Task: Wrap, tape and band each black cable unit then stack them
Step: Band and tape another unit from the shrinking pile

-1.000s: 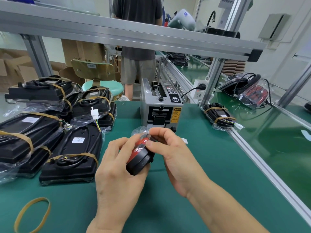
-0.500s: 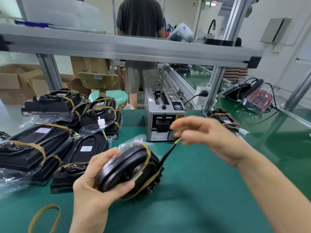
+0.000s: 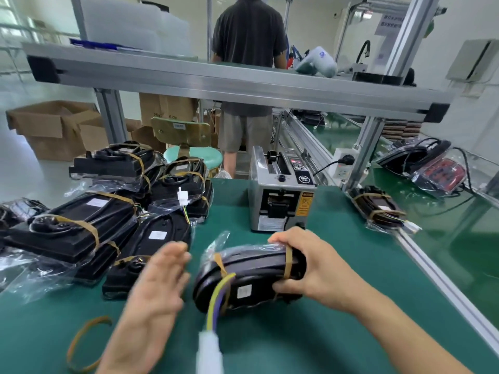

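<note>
The right hand grips one end of a black unit. Its fingers curl over the top and its thumb presses the side, so the hand is clamped on the unit. The unit is held just above the green table, in the middle, close to the person. It is wrapped in a clear bag. Two tan bands go around it, one near each end. A small white label sits on its side. A yellow and purple wire comes out of the unit and ends in a white plug, which looks blurry.

The left hand is just beside the unit and does not touch it. Its fingers are straight and spread apart, and it holds nothing. It looks blurry too.

To the left lies a pile of other black units, each in a clear bag with tan bands. A loose band lies flat on the table near the left hand. A grey tape machine stands behind the hands. One more banded unit lies at the right edge of the table. A person stands far behind the metal shelf, back turned.
</note>
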`<action>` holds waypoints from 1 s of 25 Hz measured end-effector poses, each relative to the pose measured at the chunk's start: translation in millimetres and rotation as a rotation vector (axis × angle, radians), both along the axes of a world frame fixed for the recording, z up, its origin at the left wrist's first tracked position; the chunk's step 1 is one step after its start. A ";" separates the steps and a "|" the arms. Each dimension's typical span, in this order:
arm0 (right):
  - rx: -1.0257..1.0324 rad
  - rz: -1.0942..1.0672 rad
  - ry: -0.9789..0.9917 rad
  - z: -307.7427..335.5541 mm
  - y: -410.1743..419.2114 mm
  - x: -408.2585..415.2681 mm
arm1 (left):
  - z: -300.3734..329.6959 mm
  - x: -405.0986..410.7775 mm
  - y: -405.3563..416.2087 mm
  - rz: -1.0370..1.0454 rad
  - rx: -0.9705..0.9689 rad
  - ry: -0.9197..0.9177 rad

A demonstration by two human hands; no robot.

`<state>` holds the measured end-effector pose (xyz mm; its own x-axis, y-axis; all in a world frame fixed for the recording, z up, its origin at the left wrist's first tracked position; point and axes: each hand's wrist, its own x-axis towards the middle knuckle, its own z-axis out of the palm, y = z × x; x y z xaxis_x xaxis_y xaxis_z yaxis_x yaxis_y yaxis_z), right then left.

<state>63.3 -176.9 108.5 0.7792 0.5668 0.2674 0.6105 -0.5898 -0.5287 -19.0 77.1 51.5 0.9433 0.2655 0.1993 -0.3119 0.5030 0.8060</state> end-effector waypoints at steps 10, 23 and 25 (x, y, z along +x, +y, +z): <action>-0.045 0.113 -0.025 -10.2 16.8 14.5 | 46.5 14.2 -37.1 0.299 1.034 0.155; -0.179 -0.153 0.202 20.0 63.7 18.2 | 19.7 6.4 -24.1 0.026 0.885 -0.038; -0.175 -0.135 0.189 19.0 64.4 21.8 | 12.2 3.3 -20.6 0.053 1.010 -0.055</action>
<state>85.1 -112.5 127.5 0.8776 0.4790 0.0178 0.4203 -0.7512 -0.5090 -15.7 56.5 63.7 0.9179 -0.0102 0.3967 -0.3637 -0.4216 0.8306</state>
